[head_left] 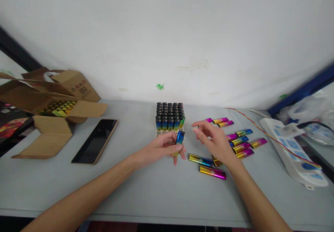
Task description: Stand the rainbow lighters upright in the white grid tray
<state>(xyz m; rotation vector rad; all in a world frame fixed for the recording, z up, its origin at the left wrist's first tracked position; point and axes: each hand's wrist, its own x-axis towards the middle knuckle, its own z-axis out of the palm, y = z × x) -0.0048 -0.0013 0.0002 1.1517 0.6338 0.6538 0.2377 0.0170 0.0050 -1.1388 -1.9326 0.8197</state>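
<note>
My left hand [167, 147] is closed around a lighter [179, 138] with a shiny blue-to-yellow body, held tilted with its dark end up. My right hand [212, 139] hovers just to the right, thumb and forefinger close together. Something small and pale may be between these fingertips, but I cannot make it out. Behind my left hand, several black-topped lighters [170, 115] stand upright in tight rows on a pale rack [158, 133]. Shiny pink-and-yellow and blue-and-yellow lighter-shaped pieces lie around my right hand, including a pink-and-yellow piece [212, 172] and a blue-and-yellow piece [200, 160].
On the left, an open cardboard box [80, 85] holds several yellow-green lighters [61, 108]. A dark tablet-like device [95, 141] lies nearby. A white power strip [292, 152] with a red-yellow wire [257, 129] is at the right, beside plastic bags [308, 108]. A wall backs the grey table [130, 193].
</note>
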